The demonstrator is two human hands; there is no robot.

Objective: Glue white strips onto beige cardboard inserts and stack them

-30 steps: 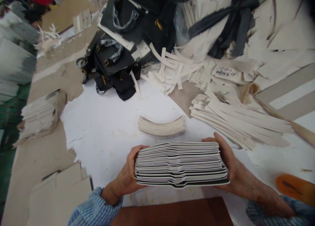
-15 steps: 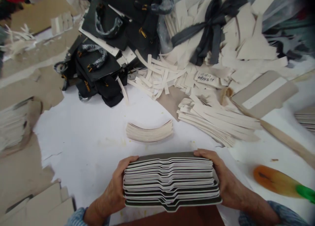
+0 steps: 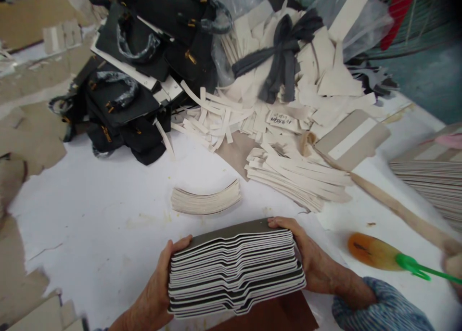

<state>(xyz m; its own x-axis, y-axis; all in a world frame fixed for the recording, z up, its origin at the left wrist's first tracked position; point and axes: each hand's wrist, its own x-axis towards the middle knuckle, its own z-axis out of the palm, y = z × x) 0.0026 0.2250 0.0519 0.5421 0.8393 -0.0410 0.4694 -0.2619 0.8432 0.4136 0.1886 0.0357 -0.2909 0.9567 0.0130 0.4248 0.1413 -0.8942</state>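
Note:
Between my two hands is a thick stack of dark panels with pale edges (image 3: 234,263), each with a notched bend in its middle. My left hand (image 3: 157,280) is closed around the stack's left end, its thumb on top. At the opposite end my right hand (image 3: 312,256) grips the stack, fingers wrapped over the upper corner. The stack slants, its right end a little higher. Beneath it a reddish-brown sheet (image 3: 274,314) shows in part. Just beyond lies a small curved pile of cream strips (image 3: 205,198), touched by neither hand.
Black handbags (image 3: 122,90) with plastic-wrapped handles are heaped at the back left. Cream offcuts tied with a black strip (image 3: 281,47) stand behind. Loose strips (image 3: 296,174) lie at centre right. An amber bottle with a green nozzle (image 3: 371,251) lies right, near another panel stack (image 3: 429,182).
My view has swung to the right, so the table's things sit further left. The stack has tilted, its right end up, still between both hands.

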